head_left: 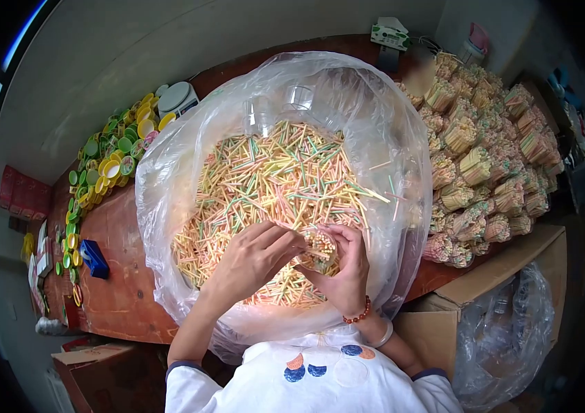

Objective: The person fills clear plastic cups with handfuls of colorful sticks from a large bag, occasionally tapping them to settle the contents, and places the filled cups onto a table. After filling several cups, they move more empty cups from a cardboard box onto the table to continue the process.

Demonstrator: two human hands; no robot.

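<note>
A large clear plastic bag (168, 165) lies spread open, filled with loose thin pastel sticks (278, 172) in pink, yellow and green. Above the near part of this heap, my right hand (347, 261) curls around a bundle of sticks (321, 249) standing packed together, apparently in a clear plastic jar. My left hand (261, 251) meets the bundle from the other side, its fingers closed on a few sticks at the bundle's edge. The exact fingertip contact is partly hidden. Two empty clear jars (258, 115) rest at the heap's far side, inside the bag.
Many packed stick bundles (474, 165) are piled on the right. Yellow and green lids (110, 165) spread over the left of the red-brown table (124, 234), near a white scale (177, 98) and a blue tape dispenser (94, 258). An open cardboard box (430, 337) stands lower right.
</note>
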